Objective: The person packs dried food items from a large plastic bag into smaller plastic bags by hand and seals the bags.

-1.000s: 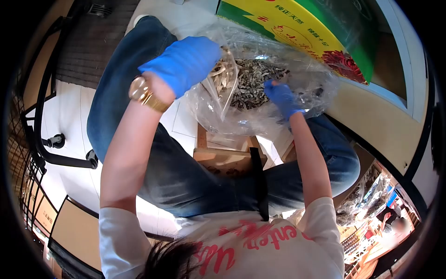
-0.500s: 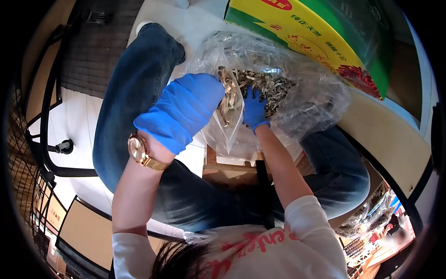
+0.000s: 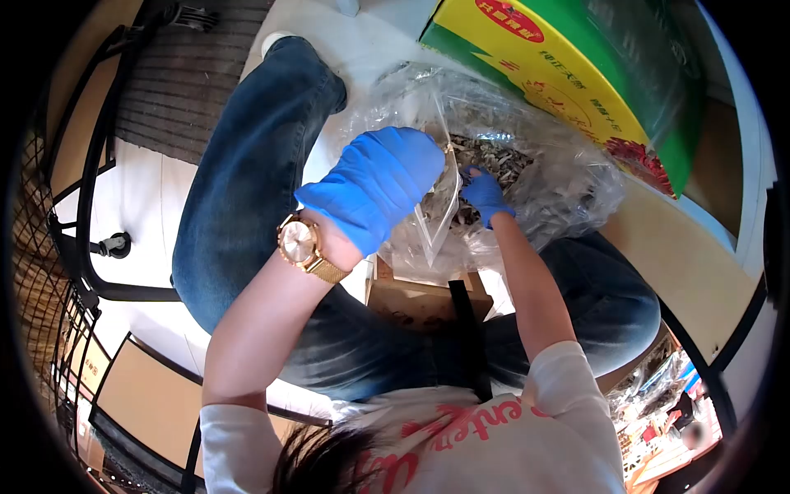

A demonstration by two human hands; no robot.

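Note:
My left hand [image 3: 383, 185], in a blue glove and with a gold watch [image 3: 298, 241] above the cuff, is closed at the edge of a small clear plastic bag [image 3: 434, 222]. Its back faces me and hides most of the fingers. My right hand [image 3: 485, 196], also gloved in blue, reaches into a big clear plastic bag [image 3: 568, 193]. Its fingers curl in among greyish-brown dried pieces [image 3: 514, 160] that look like dried mushrooms. The small bag stands between both hands, over the big bag's left side.
Behind the bags leans a green and yellow carton [image 3: 568, 82] with printed writing. A cardboard box [image 3: 420, 305] sits between my bent legs [image 3: 247, 165]. On the left stand a black metal frame with a caster [image 3: 115, 245] and a wire basket [image 3: 49, 329].
My left hand has moved right with the small bag, which now hides its contents. My right hand has shifted right and slightly down, and its spread fingers have curled in.

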